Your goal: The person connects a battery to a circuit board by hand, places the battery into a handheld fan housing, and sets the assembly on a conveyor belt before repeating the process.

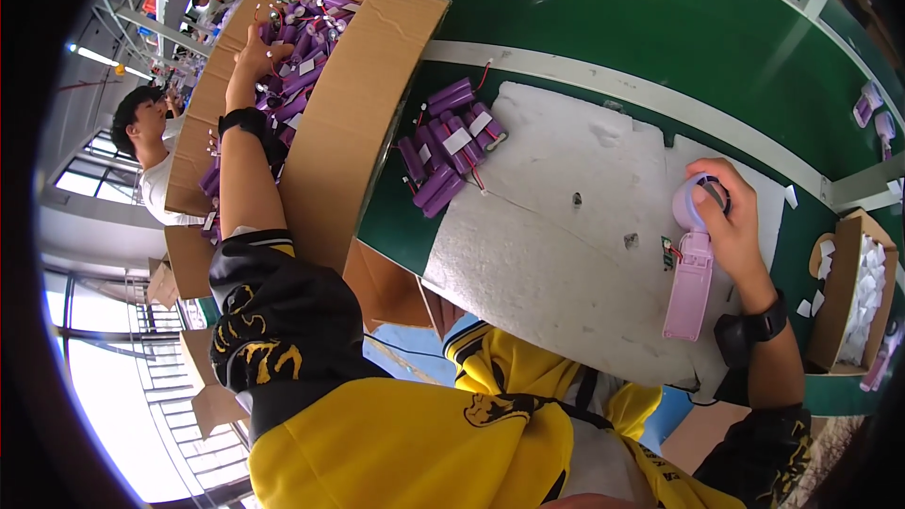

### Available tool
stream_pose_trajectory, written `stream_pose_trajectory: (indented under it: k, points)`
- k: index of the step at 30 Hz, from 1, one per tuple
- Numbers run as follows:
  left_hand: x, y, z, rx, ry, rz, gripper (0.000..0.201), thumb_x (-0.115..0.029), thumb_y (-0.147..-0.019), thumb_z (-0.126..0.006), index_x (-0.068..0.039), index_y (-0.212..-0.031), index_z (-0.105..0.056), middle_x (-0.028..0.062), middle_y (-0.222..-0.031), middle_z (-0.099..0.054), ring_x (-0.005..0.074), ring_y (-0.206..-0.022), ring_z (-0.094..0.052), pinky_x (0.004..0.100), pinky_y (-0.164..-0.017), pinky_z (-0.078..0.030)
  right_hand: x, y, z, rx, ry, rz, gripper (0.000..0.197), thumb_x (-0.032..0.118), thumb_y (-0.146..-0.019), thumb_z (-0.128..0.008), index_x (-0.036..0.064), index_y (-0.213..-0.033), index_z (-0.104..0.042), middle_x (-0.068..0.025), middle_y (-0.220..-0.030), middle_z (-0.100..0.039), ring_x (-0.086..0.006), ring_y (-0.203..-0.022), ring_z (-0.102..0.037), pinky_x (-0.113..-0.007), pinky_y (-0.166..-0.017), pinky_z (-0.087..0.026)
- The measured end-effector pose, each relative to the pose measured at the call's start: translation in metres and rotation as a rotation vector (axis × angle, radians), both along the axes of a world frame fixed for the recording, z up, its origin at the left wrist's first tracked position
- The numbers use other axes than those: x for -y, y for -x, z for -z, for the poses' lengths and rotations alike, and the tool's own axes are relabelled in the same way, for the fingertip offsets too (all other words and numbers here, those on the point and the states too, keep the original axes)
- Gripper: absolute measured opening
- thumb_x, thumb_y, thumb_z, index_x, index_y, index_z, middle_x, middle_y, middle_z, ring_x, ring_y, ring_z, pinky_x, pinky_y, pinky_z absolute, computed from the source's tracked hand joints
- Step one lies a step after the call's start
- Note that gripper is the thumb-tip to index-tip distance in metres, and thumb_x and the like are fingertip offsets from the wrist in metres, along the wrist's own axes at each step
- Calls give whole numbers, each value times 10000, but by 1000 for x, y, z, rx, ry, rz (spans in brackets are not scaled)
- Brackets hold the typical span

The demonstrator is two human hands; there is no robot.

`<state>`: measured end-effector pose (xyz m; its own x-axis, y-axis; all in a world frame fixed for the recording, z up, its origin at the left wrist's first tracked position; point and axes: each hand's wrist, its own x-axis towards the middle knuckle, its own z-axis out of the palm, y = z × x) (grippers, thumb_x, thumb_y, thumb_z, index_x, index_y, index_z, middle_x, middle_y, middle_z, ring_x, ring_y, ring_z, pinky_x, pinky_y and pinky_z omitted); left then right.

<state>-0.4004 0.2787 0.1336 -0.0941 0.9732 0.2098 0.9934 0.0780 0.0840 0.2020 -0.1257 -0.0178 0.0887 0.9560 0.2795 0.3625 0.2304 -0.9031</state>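
Right hand (738, 215): wrapped round the lilac fan (691, 287)'s head, probably steadying it, handle toward the body.
Left hand (253, 58): spread over battery packs (304, 75) in the carton (347, 127), nothing visibly gripped.
Foam pad (556, 254): under the fan, likely cushioning.
Desk (603, 0): loose purple packs (456, 140) nearby, presumably within reach.

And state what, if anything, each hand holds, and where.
Right hand: lilac device, by its round head. Left hand: at the batteries; any hold cannot be told.

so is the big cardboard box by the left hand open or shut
Open: purple battery packs show inside the cardboard box, with the left hand in among them.
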Motion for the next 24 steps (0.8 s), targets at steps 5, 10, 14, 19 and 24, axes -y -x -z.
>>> stream_pose_trajectory:
  k: [5,10,14,19,24]
  points:
    - [-8,6,13,249,27,82,974,-533,-661,-780,-215,-1466,-333,257,-1286,-572,395,-1181,-568,455,-979,-460,2,-2,-1,14,18,7,225,151,-883,-575,-12,-1037,-593,-75,-983,-598,-147,-896,-545,-262,-818,-426]
    - [-4,8,12,89,-55,14,945,-532,-665,-763,-220,-1460,-356,264,-1262,-586,393,-1184,-570,467,-977,-459,2,0,2,20,27,7,213,127,-879,-578,-9,-1041,-595,-73,-986,-601,-144,-894,-548,-261,-816,-429]
    - [28,-28,6,-96,-64,-49,891,-537,-678,-738,-216,-1435,-394,259,-1242,-600,420,-1179,-565,478,-969,-463,1,3,3,20,10,5,211,118,-878,-583,-8,-1047,-598,-71,-985,-602,-142,-889,-550,-259,-813,-432]
    - [40,-49,2,-148,-108,-14,787,-521,-742,-743,-156,-1376,-452,255,-1188,-625,431,-1144,-580,477,-919,-482,0,1,4,44,1,7,217,133,-887,-591,-8,-1052,-600,-74,-988,-605,-146,-892,-556,-265,-814,-439]
    - [45,-49,2,-117,-167,-26,728,-515,-742,-722,-226,-1361,-472,236,-1201,-629,429,-1138,-585,491,-938,-476,-1,2,5,26,6,4,225,150,-894,-599,-8,-1054,-602,-77,-993,-609,-149,-897,-560,-271,-815,-442]
